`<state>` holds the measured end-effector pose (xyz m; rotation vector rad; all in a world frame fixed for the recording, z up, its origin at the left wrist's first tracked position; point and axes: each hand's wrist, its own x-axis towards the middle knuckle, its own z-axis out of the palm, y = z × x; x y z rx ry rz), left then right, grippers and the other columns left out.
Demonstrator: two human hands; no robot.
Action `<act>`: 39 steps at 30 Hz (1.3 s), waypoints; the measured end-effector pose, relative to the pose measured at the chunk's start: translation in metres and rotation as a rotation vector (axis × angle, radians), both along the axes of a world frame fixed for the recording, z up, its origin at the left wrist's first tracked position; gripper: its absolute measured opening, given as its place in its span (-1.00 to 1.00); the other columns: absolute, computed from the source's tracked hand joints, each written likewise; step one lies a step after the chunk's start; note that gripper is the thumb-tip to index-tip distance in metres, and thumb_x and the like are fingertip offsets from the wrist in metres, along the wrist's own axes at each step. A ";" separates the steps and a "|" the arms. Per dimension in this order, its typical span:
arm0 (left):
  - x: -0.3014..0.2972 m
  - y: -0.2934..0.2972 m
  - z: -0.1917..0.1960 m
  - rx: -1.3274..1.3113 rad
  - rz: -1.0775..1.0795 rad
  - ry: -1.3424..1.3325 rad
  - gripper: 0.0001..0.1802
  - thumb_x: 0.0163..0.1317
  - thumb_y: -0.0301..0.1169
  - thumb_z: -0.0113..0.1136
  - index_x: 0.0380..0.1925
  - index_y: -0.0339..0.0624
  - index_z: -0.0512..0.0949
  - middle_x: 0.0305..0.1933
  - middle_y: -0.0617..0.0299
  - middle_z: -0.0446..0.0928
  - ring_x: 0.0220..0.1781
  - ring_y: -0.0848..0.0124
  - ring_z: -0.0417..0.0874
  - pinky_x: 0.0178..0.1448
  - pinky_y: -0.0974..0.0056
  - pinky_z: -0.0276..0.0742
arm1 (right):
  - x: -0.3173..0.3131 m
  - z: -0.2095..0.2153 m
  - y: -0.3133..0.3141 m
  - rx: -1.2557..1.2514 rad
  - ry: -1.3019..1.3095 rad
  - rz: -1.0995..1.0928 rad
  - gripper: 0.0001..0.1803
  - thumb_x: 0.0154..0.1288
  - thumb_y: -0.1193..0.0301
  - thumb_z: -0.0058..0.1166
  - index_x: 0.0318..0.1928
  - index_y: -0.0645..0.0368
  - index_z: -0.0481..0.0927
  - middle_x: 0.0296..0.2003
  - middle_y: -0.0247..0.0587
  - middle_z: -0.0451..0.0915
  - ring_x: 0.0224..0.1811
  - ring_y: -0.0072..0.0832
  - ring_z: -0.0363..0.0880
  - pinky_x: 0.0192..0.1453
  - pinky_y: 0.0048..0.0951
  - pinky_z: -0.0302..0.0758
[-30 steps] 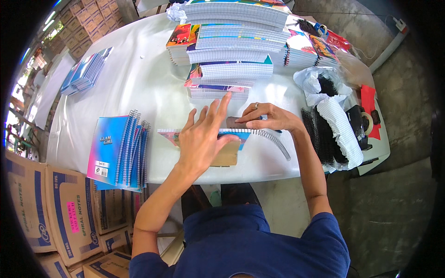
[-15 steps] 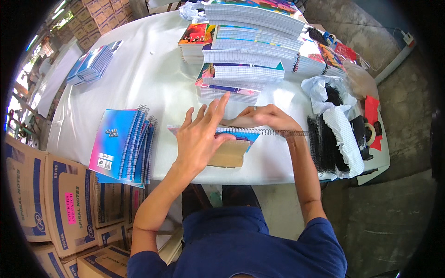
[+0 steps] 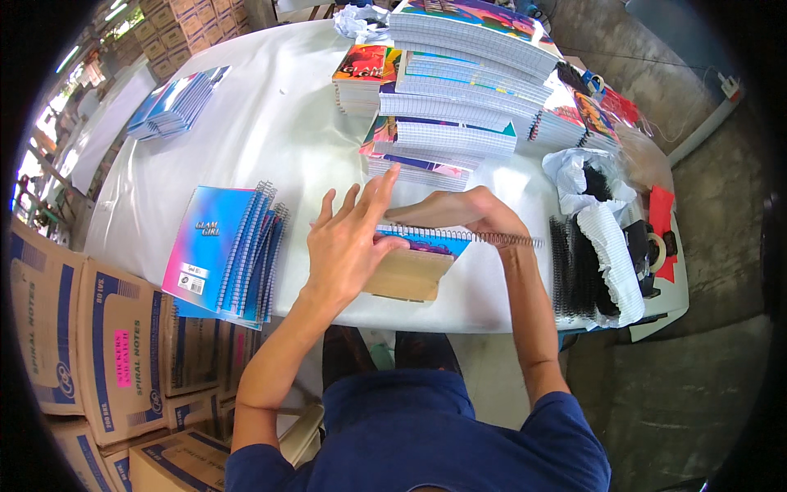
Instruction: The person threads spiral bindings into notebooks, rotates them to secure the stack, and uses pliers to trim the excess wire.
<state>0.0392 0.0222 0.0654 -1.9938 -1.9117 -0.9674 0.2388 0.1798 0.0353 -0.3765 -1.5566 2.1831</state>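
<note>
Your white desk (image 3: 283,131) carries the notebook (image 3: 434,248) at its near middle, bound edge facing far, long axis left to right. Your left hand (image 3: 348,242), fingers spread, holds it under the thumb; your right hand (image 3: 463,211) bends behind, its grip hidden. The wire coil's (image 3: 508,239) tail, curving nearward a second ago, now runs straight right.

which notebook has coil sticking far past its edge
The notebook in the left hand; its coil runs well past its cover, unlike in the pink-blue stack.
</note>
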 end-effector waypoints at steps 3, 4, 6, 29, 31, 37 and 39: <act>-0.005 -0.003 0.000 -0.008 -0.003 -0.009 0.17 -0.27 -0.15 0.51 0.43 0.21 0.10 0.16 0.14 0.54 0.14 0.08 0.59 0.28 -0.09 0.40 | -0.006 0.006 0.002 0.390 -0.068 0.136 -0.33 0.23 -0.01 0.13 -0.04 0.48 0.60 0.02 0.11 0.57 0.14 -0.30 0.48 0.30 -0.26 0.31; -0.006 -0.004 -0.001 -0.020 0.002 -0.008 0.16 -0.27 -0.15 0.51 0.42 0.21 0.10 0.16 0.14 0.54 0.14 0.08 0.59 0.28 -0.10 0.39 | -0.008 0.000 0.002 0.271 -0.023 0.127 -0.36 0.25 0.00 0.13 -0.04 0.46 0.61 0.01 0.06 0.57 0.12 -0.32 0.48 0.29 -0.28 0.31; -0.006 -0.003 0.002 -0.027 0.005 -0.011 0.16 -0.26 -0.15 0.51 0.42 0.20 0.10 0.16 0.15 0.54 0.14 0.07 0.59 0.30 -0.11 0.37 | -0.007 -0.012 0.008 0.049 0.058 0.102 -0.41 0.28 0.04 0.13 -0.05 0.41 0.62 -0.01 -0.05 0.59 0.08 -0.37 0.49 0.27 -0.33 0.31; -0.060 -0.011 -0.045 -0.009 -0.176 -1.071 0.22 -0.17 -0.51 0.53 0.48 0.04 -0.03 0.37 -0.13 0.29 0.31 0.16 0.43 0.19 0.25 0.54 | -0.063 0.024 -0.008 0.195 -0.095 0.116 -0.40 0.24 -0.01 0.15 -0.11 0.40 0.64 -0.02 -0.03 0.58 0.04 -0.35 0.48 0.27 -0.28 0.28; -0.062 -0.009 -0.054 0.030 -0.196 -1.082 0.21 -0.15 -0.53 0.52 0.48 0.06 -0.04 0.38 -0.15 0.26 0.30 0.15 0.44 0.16 0.25 0.57 | -0.066 0.025 -0.006 0.494 -0.230 0.148 -0.35 0.23 -0.04 0.15 -0.05 0.40 0.62 0.01 -0.02 0.58 0.08 -0.34 0.50 0.28 -0.29 0.31; -0.053 -0.009 -0.053 0.029 -0.223 -1.285 0.16 -0.07 -0.62 0.45 0.48 0.05 -0.07 0.45 -0.11 0.15 0.33 0.13 0.40 0.17 0.26 0.57 | -0.067 0.029 -0.018 0.153 -0.097 0.040 -0.39 0.22 -0.04 0.20 -0.09 0.35 0.65 -0.15 -0.14 0.64 -0.03 -0.39 0.52 0.13 -0.38 0.40; -0.050 -0.009 -0.047 0.007 -0.215 -1.297 0.16 -0.06 -0.63 0.44 0.48 0.06 -0.06 0.46 -0.11 0.13 0.34 0.12 0.39 0.17 0.26 0.58 | -0.074 0.036 -0.012 0.558 -0.425 0.145 -0.34 0.20 -0.06 0.20 -0.05 0.37 0.63 -0.11 -0.09 0.63 0.01 -0.36 0.54 0.18 -0.36 0.39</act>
